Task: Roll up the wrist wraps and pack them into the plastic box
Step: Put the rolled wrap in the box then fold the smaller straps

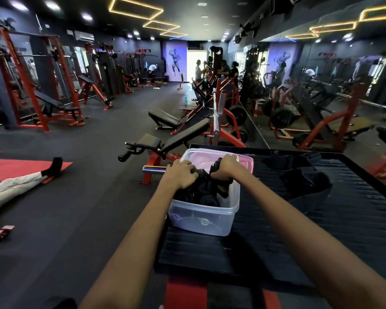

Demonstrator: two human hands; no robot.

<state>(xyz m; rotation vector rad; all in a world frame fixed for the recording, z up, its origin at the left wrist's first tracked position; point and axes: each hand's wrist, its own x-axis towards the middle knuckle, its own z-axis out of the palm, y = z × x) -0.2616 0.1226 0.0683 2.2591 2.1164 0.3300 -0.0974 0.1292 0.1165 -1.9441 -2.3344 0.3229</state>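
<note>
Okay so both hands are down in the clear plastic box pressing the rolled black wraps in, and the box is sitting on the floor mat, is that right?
Not quite. The head view shows the plastic box sitting on the black ribbed platform, not on the floor mat. The rest holds: the left hand and right hand are both at the box, gripping the black wraps inside it.

Rolled wraps are filling the plastic box, and both hands are taking up its opening. Loose black gear is lying to the right; the ribbed platform nearer the camera is lying bare.
</note>
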